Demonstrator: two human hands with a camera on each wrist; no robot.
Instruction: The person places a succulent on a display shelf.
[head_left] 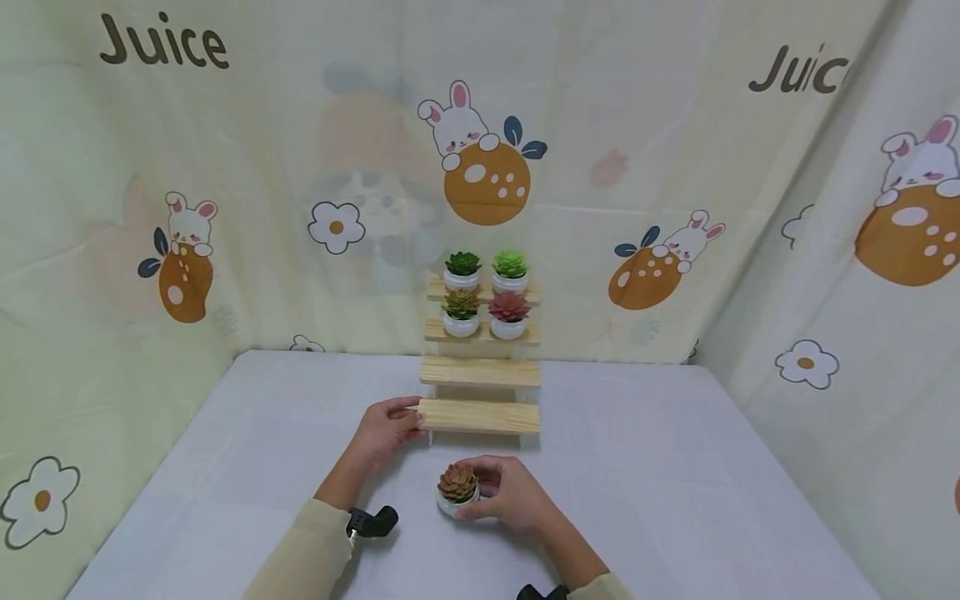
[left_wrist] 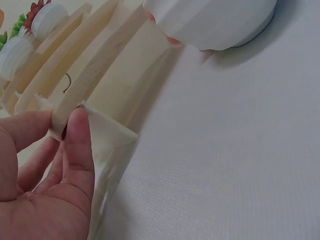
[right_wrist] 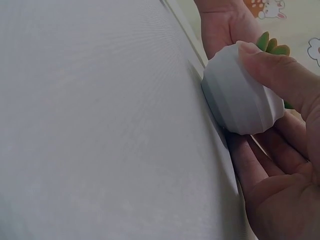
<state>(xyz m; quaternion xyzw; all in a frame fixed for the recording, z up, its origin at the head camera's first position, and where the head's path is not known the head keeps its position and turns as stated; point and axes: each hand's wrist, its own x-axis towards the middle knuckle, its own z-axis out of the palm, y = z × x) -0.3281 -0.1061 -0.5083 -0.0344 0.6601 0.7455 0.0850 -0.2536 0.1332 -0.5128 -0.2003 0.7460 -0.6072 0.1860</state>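
My left hand (head_left: 381,433) pinches the left end of the lowest step (head_left: 480,415) of a tiered wooden stand. In the left wrist view, the thumb and fingers close on the end of that wooden slat (left_wrist: 92,75). My right hand (head_left: 513,496) grips a small potted succulent (head_left: 457,483) with reddish-brown leaves, in front of the stand. Its ribbed white pot (right_wrist: 237,92) sits between thumb and fingers in the right wrist view, upright and low over the white tabletop.
On the upper two steps stand small succulents in white pots: dark green (head_left: 462,267), bright green (head_left: 511,267), yellow-green (head_left: 461,307) and red (head_left: 509,308). The second-lowest step (head_left: 480,372) is bare. A printed curtain (head_left: 277,150) hangs behind the white table (head_left: 637,475).
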